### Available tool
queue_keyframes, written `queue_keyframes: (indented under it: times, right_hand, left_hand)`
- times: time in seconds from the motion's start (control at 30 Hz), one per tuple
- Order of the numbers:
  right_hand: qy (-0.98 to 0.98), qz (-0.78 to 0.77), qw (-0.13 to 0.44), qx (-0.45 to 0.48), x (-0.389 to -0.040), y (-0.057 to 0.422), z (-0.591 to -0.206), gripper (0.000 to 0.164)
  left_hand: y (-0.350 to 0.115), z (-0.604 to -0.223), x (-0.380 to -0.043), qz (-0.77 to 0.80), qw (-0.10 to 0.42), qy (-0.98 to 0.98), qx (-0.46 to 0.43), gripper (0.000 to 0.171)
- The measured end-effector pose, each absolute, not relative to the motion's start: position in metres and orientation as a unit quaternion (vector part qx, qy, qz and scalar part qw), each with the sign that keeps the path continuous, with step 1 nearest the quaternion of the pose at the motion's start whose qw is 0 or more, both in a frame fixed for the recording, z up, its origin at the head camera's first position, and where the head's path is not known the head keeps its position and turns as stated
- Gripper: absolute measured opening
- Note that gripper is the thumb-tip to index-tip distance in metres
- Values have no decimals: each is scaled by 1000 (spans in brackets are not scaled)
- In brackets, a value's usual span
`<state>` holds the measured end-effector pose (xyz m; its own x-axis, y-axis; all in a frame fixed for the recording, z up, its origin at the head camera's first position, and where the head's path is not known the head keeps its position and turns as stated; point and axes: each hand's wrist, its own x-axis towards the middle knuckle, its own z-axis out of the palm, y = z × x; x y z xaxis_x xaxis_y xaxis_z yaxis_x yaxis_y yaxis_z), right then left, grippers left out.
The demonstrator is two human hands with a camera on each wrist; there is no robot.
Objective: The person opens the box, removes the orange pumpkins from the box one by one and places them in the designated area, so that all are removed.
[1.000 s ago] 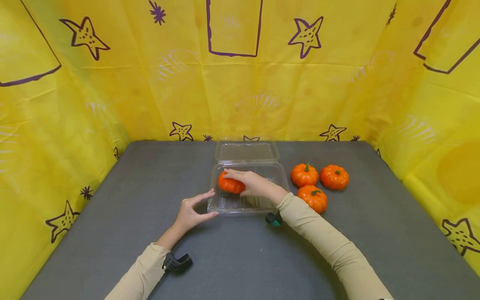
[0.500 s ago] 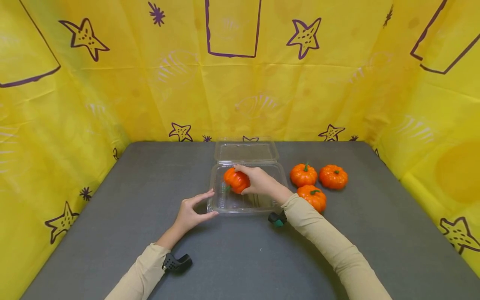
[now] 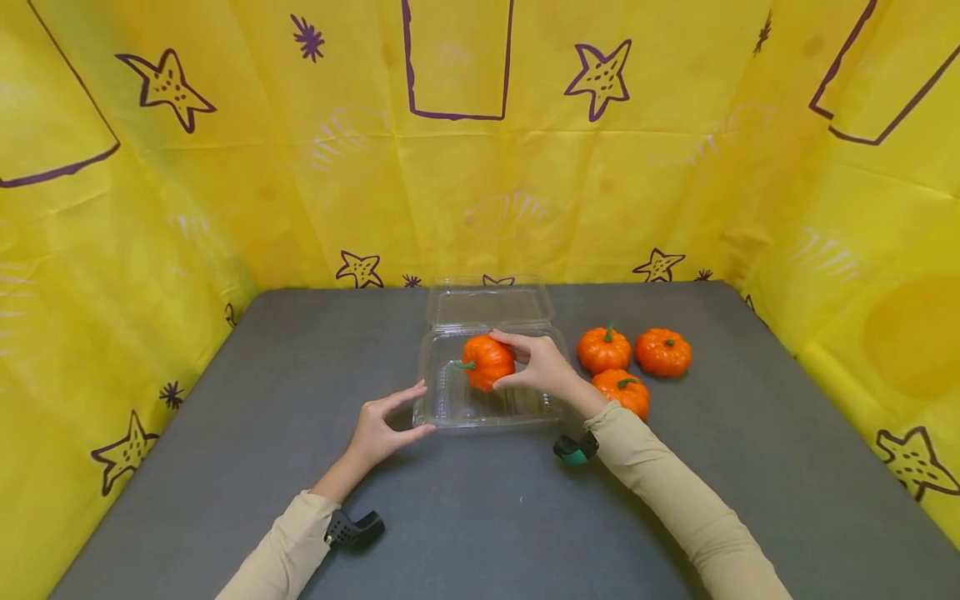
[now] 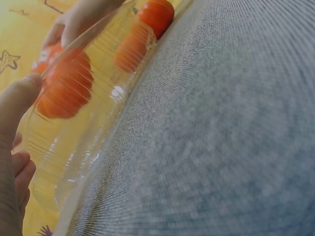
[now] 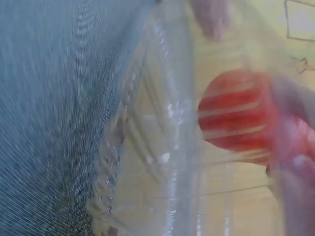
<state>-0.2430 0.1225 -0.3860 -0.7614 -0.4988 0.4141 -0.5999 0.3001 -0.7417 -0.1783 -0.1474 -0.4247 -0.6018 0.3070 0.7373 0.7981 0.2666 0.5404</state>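
A small orange pumpkin (image 3: pixel 487 363) with a green stem is tipped on its side, its stem pointing left. My right hand (image 3: pixel 546 367) holds it from the right between thumb and fingers, over the base of a clear plastic clamshell container (image 3: pixel 459 412). My left hand (image 3: pixel 381 427) grips the container's near left corner, thumb on the front side and fingers on the left side. In the left wrist view, the thumb (image 4: pixel 30 86) lies at the container's rim. Seen through the clear wall in the right wrist view, the pumpkin (image 5: pixel 236 113) looks blurred.
Three more orange pumpkins stand close together right of the container: one at back left (image 3: pixel 604 350), one at back right (image 3: pixel 663 352), one in front (image 3: pixel 622 392), partly behind the right sleeve. The container's lid (image 3: pixel 489 305) lies open toward the yellow curtain (image 3: pixel 450 192).
My right hand has moved right with the pumpkin and turned it, so its stem now shows on the left. The left hand has stayed at the container's corner.
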Motion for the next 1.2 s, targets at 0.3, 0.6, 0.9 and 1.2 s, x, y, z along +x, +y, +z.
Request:
queue_keyframes:
  times: [0.3, 0.6, 0.9, 1.2]
  right_hand:
    - [-794, 539, 50, 276, -210, 134, -356, 61]
    - [-778, 579, 28, 241, -225, 160, -382, 65]
    - [-762, 610, 3, 217, -216, 178, -377, 64]
    - [-753, 617, 57, 220, -203, 211, -371, 52]
  left_hand:
    - [-148, -425, -177, -491, 239, -761, -350, 52]
    - [-147, -427, -177, -562, 168, -746, -315, 49]
    - [-149, -428, -175, -555, 178, -748, -318, 49]
    - [-147, -426, -173, -555, 181, -748, -316, 49]
